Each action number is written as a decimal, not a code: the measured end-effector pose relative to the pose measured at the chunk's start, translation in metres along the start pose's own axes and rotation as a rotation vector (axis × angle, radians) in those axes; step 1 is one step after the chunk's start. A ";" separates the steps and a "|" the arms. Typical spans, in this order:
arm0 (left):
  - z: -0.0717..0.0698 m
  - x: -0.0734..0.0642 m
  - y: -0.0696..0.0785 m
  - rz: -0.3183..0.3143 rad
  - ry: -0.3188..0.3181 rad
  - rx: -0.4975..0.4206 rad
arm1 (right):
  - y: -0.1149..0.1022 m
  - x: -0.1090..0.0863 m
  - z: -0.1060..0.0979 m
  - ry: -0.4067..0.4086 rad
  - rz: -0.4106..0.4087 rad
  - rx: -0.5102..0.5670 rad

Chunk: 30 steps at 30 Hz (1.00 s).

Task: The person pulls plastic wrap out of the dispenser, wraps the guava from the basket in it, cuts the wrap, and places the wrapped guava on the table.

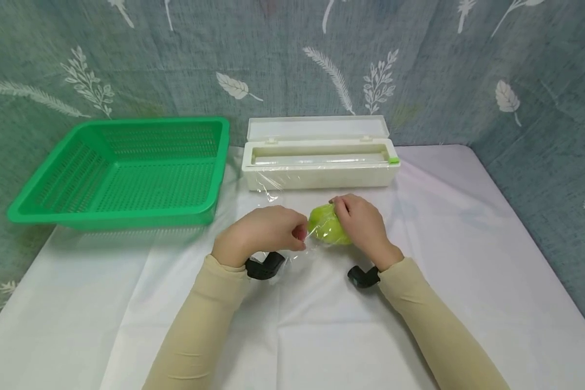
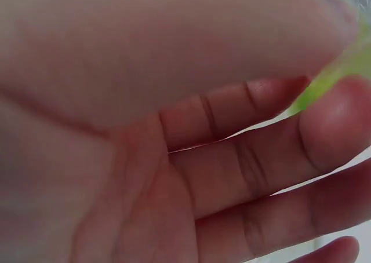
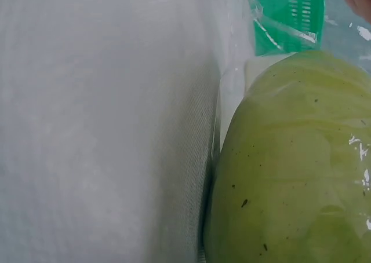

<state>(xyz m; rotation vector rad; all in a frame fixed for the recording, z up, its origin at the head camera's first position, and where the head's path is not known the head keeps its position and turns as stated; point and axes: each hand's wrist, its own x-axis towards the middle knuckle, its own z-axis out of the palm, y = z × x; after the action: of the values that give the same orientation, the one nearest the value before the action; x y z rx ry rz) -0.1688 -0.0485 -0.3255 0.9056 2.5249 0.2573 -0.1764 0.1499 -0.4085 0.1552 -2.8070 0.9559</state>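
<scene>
Clear cling film [image 3: 284,28] covers a rounded yellow-green fruit [image 1: 326,225], whose skin shows dark specks in the right wrist view. My right hand [image 1: 363,225] holds the wrapped fruit from its upper right side. On the other side, my left hand [image 1: 265,233] pinches film beside the fruit, with its thumb close to the bent fingers. Green shows just past those fingertips in the left wrist view, where the palm [image 2: 139,199] fills most of the picture. The fruit's underside is hidden.
Behind the hands stands a white cling film dispenser [image 1: 322,177], its lid raised and a green slider at its right end. A green plastic basket [image 1: 205,211] is at the back left. White cloth [image 1: 317,341] covers the table, against a patterned grey-green curtain [image 1: 273,59].
</scene>
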 end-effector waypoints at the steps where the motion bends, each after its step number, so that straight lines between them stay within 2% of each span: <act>1: -0.001 -0.001 -0.003 0.005 0.010 -0.015 | 0.000 0.000 0.000 0.001 0.000 -0.001; 6: -0.004 -0.002 -0.011 0.043 0.113 -0.057 | -0.001 0.001 0.000 0.019 -0.019 -0.006; 13: 0.002 0.009 -0.012 0.079 0.369 0.022 | 0.000 0.000 0.001 0.016 -0.018 -0.037; 15: 0.002 0.011 -0.013 0.066 0.412 0.036 | 0.000 0.000 0.002 0.023 -0.023 -0.036; 17: 0.003 0.013 -0.014 0.055 0.428 0.053 | 0.001 0.000 0.002 0.035 -0.027 -0.033; 19: 0.004 0.014 -0.015 0.040 0.420 0.076 | 0.001 0.000 0.001 0.036 -0.027 -0.029; 21: 0.006 0.016 -0.018 0.017 0.381 0.081 | 0.002 -0.001 0.002 0.032 -0.024 -0.026; 27: 0.005 0.014 -0.027 -0.071 0.159 -0.066 | 0.003 -0.001 0.003 0.036 -0.023 -0.021; 30: 0.002 0.011 -0.028 -0.096 0.118 -0.118 | 0.004 -0.001 0.003 0.033 -0.018 -0.019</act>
<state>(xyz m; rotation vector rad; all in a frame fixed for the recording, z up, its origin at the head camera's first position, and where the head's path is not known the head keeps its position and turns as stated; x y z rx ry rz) -0.1908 -0.0626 -0.3403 0.7409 2.6213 0.4354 -0.1766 0.1509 -0.4133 0.1606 -2.7786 0.9188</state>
